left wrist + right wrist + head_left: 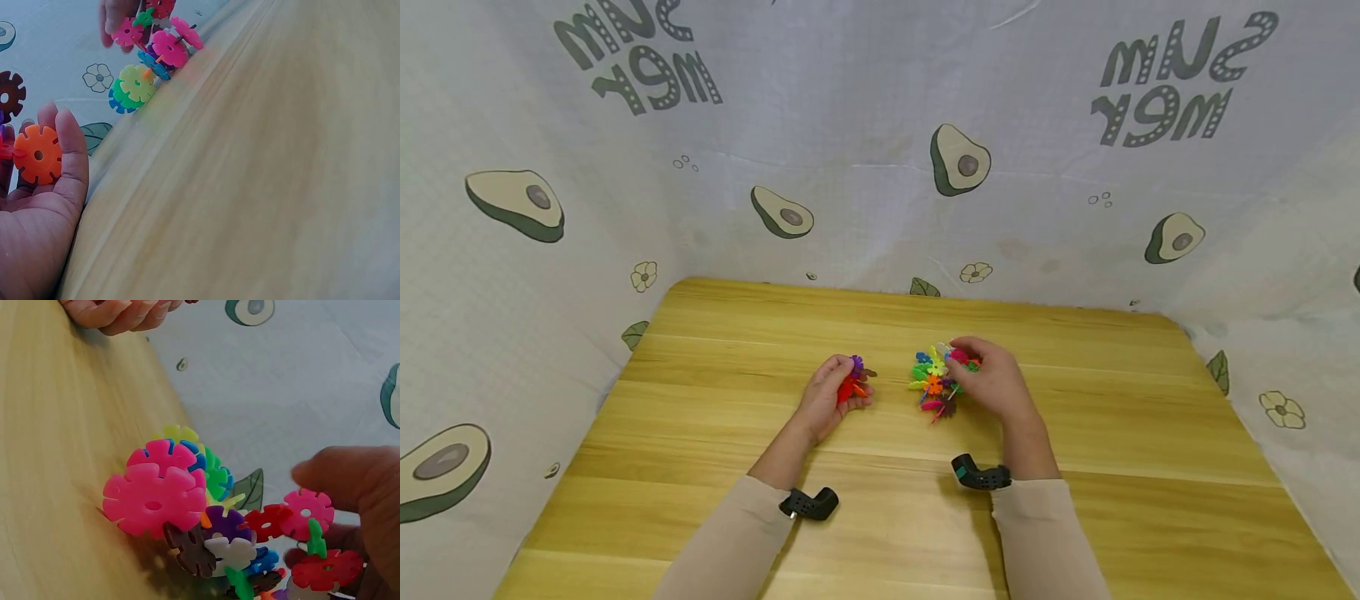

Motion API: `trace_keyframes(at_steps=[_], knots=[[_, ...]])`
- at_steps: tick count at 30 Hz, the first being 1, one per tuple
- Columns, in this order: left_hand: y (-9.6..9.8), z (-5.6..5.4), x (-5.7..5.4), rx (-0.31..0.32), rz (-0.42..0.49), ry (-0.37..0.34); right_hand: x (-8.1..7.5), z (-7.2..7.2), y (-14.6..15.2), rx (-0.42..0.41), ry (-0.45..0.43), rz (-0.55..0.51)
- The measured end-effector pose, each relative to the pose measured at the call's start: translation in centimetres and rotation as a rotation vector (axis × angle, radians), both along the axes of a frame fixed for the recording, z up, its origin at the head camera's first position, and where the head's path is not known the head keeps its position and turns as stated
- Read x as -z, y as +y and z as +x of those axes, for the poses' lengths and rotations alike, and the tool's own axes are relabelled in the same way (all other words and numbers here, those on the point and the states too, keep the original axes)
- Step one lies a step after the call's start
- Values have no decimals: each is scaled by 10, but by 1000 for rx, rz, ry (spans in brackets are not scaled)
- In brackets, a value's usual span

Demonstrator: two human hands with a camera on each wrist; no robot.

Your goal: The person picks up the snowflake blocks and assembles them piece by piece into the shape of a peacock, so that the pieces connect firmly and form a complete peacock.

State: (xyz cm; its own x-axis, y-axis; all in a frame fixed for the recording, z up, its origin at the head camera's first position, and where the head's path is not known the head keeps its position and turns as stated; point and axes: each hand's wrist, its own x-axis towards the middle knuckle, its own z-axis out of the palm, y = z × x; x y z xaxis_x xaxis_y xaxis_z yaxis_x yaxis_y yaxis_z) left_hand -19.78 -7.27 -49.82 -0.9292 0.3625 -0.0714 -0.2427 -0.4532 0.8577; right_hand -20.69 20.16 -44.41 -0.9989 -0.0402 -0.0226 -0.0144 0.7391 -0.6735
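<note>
My left hand holds a small cluster of plastic snowflake discs, red, orange, purple and brown, between thumb and fingers. In the left wrist view an orange disc faces the camera in front of the fingers. To the right is a larger, many-coloured cluster of snowflake discs, slotted together at angles. My right hand grips its right side, thumb and fingers about the pink and red discs. In the right wrist view two big pink discs stand at the cluster's near side; part of its lower end is cut off.
The wooden table lies under both hands. A white cloth printed with avocados and lettering hangs behind it and at the sides. Each wrist wears a black camera band below the hand.
</note>
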Motion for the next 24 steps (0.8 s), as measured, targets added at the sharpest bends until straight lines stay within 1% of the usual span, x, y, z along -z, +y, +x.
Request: trace_keyframes(at_steps=[2,4,6,8,12,19,22,24], knots=[[0,0,0,-3,0,0,0,-1,-1,-30,-3,94],[0,0,0,-6,1,-2,0,-1,-3,-38,-20,157],[0,0,0,-9,4,-3,-1,-2,-4,-34,-30,194],[0,0,-1,-15,6,-6,-1,-2,-6,-24,-37,201],[1,1,-1,-32,0,3,0,-1,-7,-15,-37,186],[3,2,0,-93,-24,16,2,0,-9,0,-8,115],[3,2,0,-115,-38,15,4,0,-10,12,-3,45],[4,2,0,-130,-36,11,6,0,-10,29,-1,-29]])
